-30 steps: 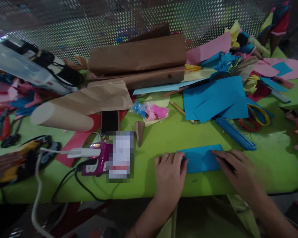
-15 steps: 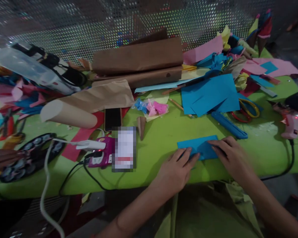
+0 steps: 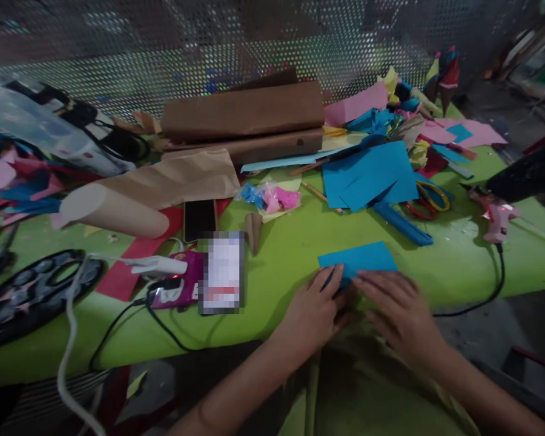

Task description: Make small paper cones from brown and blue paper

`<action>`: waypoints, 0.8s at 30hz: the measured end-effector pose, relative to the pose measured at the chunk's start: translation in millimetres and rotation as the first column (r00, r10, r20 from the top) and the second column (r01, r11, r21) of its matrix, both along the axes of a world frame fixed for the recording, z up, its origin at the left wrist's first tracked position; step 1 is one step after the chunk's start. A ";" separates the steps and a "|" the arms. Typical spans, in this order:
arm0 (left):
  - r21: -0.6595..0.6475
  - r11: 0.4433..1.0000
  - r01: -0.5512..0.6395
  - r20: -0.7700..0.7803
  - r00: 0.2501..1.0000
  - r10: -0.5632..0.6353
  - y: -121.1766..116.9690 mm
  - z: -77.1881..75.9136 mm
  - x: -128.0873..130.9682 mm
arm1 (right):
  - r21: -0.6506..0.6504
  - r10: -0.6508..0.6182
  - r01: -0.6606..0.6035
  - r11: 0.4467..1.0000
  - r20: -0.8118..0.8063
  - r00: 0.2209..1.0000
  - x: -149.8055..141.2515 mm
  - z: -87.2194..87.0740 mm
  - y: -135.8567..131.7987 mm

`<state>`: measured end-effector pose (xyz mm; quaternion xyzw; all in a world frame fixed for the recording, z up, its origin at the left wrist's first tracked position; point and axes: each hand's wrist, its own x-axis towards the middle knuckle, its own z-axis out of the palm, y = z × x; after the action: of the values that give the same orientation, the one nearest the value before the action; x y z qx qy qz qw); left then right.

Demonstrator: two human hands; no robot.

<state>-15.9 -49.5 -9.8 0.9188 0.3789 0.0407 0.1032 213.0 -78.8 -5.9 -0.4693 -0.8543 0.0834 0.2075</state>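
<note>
A small sheet of blue paper [image 3: 361, 257] lies at the front edge of the green table, its lower part covered by my hands. My left hand [image 3: 315, 309] grips its lower left side, fingertips on top and thumb lower down. Across the lower right edge, my right hand [image 3: 397, 303] has its fingers laid together on the paper, pointing left. Both thumbs are partly hidden, as is the paper's near edge. Beyond the sheet are a blue cutter [image 3: 403, 224], scissors [image 3: 429, 203] with red and yellow handles, and larger blue sheets [image 3: 372, 172].
To the right, a pink glue gun [image 3: 499, 221] trails a black cord. A phone [image 3: 222, 272], a purple power strip [image 3: 179, 284] and a brown paper cone [image 3: 254, 232] are on the left. Brown paper rolls [image 3: 243, 112] lie along the back by a perforated panel.
My right hand has moved left from the paper's right end to its lower edge, closer to my left hand. The view has shifted slightly right, and a co-worker's hand at far left has left view.
</note>
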 end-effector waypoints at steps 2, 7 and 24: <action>0.005 1.000 0.010 -0.004 1.000 -0.010 -0.6 -1.2 -1.1 | -0.067 0.075 -0.071 0.995 0.055 0.996 -12.6 -5.8 -12.1; 0.023 1.000 0.007 0.002 1.000 -0.008 -0.6 -2.8 -1.5 | -0.052 -0.028 0.036 0.998 0.144 0.989 -7.4 -20.8 -23.2; 0.070 0.997 0.038 -0.027 0.999 -0.036 -6.3 -6.7 -30.8 | 0.090 -0.163 0.151 0.984 0.132 0.978 37.2 -36.7 -28.9</action>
<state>-46.7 -55.8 -16.4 0.9292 0.3612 0.0403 0.0668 250.2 -107.7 -42.6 -0.5313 -0.8295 -0.0002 0.1722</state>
